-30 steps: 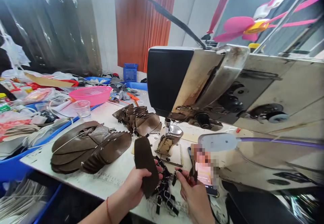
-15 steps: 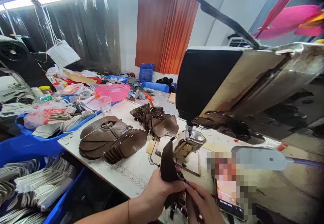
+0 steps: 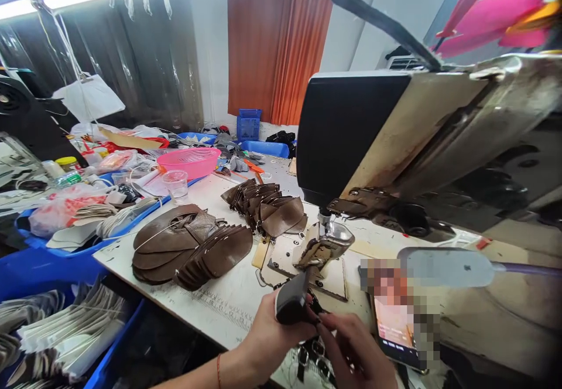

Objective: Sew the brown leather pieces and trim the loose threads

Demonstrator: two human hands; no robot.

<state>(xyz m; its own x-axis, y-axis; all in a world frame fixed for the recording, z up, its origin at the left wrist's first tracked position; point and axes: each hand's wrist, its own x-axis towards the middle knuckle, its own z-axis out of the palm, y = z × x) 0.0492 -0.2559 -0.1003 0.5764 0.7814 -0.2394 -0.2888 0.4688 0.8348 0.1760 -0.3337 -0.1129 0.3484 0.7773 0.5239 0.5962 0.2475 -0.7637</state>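
Observation:
In front of the sewing machine, my left hand (image 3: 263,339) is closed around a curved dark brown leather piece (image 3: 292,300), thumb over its lower edge. My right hand (image 3: 362,351) pinches a dark strap at the piece's right side; the exact grip is partly hidden by the fingers. Several small metal buckles (image 3: 317,351) on dark straps lie or hang between and below the hands. The machine's presser foot and metal guard (image 3: 331,239) stand just beyond the leather piece, apart from it. On the table to the left is a fanned stack of brown leather pieces (image 3: 230,251).
A second leather pile (image 3: 283,213) lies left of the needle area. The sewing machine head (image 3: 351,137) overhangs the right side. A phone (image 3: 395,324) lies right of my hands. Blue bins (image 3: 116,348) with pale cut pieces stand at left, and a pink basket (image 3: 188,163) behind.
The leather piece has tipped over from upright, its top end now lower and its broad face turned to the camera. My right hand has shifted slightly right. The view has moved a little.

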